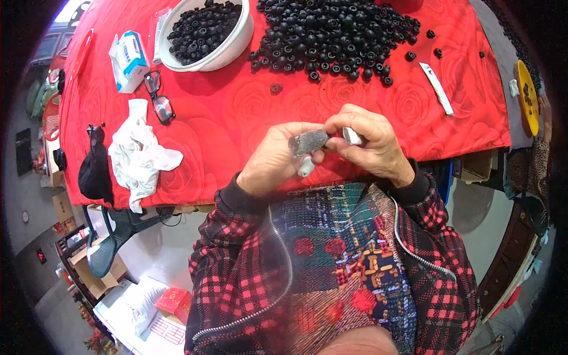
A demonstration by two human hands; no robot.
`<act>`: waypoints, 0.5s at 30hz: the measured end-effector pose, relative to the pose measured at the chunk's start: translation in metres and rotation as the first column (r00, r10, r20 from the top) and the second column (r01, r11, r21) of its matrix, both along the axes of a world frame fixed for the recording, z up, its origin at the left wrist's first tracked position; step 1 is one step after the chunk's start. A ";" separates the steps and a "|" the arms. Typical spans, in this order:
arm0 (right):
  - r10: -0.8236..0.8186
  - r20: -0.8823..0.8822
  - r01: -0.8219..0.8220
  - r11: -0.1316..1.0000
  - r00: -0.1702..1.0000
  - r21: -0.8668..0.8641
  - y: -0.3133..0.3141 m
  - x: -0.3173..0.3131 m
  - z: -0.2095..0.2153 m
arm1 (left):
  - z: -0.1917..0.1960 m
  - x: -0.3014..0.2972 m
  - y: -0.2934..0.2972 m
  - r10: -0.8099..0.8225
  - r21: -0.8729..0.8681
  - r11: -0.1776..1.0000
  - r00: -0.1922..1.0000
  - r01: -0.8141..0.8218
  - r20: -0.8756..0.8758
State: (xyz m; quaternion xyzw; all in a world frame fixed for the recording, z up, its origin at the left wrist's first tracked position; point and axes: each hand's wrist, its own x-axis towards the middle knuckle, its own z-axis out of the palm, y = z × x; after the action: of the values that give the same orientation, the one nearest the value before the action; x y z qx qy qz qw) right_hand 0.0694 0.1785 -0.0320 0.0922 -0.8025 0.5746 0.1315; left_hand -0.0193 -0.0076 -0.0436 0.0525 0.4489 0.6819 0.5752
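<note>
Both hands meet above the near edge of the red-covered table. My left hand (267, 158) is closed round a rough dark grey piece (309, 142), whose kind I cannot tell. A small white covering or piece (306, 167) shows at its lower fingers. My right hand (378, 141) is closed in a pinch against the right end of the grey piece. A white, rounded piece (352, 136) shows at its thumb and fingers, possibly a finger covering. Whatever lies between the right fingertips is dark and mostly hidden. Beyond the hands spreads a heap of small round black parts (331, 41).
A white bowl (245, 38) holds more black parts. Left of it are a blue-and-white box (131, 59), glasses (158, 99), a white cloth (139, 148) and a black mask-like item (94, 168). A white strip packet (436, 89) lies right; a yellow tray (526, 89) stands beyond.
</note>
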 end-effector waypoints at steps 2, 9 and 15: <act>0.006 0.022 -0.006 1.000 1.000 -0.015 0.001 -0.002 0.002 | 0.001 0.003 0.003 0.036 -0.007 0.999 0.998 -0.035 0.059; 0.012 0.080 -0.011 1.000 0.997 -0.015 0.006 0.002 0.004 | 0.015 0.004 0.011 0.045 -0.117 0.992 0.999 -0.043 0.013; 0.092 -0.067 -0.094 0.995 0.994 -0.021 0.008 0.003 0.009 | 0.024 0.002 0.008 -0.113 -0.128 0.986 0.993 0.107 -0.041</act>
State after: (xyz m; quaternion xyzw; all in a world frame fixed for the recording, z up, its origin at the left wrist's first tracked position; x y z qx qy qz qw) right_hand 0.0720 0.1861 -0.0228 0.1467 -0.7856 0.5865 0.1320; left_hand -0.0168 0.0004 -0.0193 0.0576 0.5009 0.6181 0.6031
